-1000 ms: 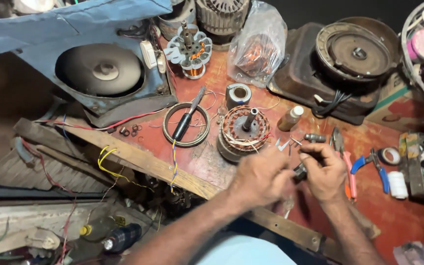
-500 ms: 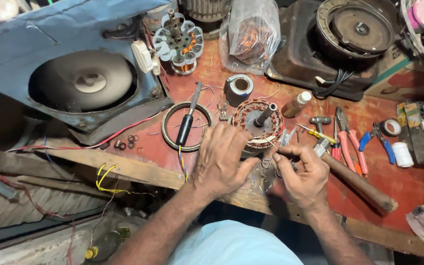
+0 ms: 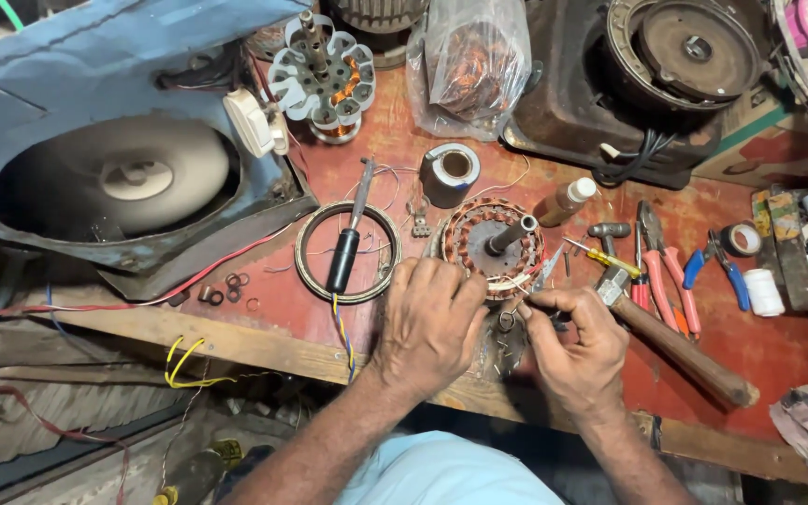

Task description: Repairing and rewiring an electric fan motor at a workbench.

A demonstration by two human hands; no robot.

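A worn red workbench [image 3: 759, 346] with a bare wooden front edge carries the clutter. On it lie a copper-wound stator [image 3: 490, 245] with an upright shaft, a metal ring [image 3: 306, 271] around a black-handled screwdriver [image 3: 345, 252], a roll of tape [image 3: 449, 173] and a small brown bottle [image 3: 561, 201]. To the right lie a wooden-handled hammer [image 3: 680, 348], red pliers [image 3: 658, 271], blue pliers [image 3: 717, 266] and a white spool [image 3: 762, 292].

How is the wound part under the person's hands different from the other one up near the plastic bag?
The near stator is a closed round ring packed with copper coils, and the left hand rests at its edge. The far stator has bare silver petal-shaped arms, with only some copper showing, and lies untouched. Both have a shaft standing up from the middle.
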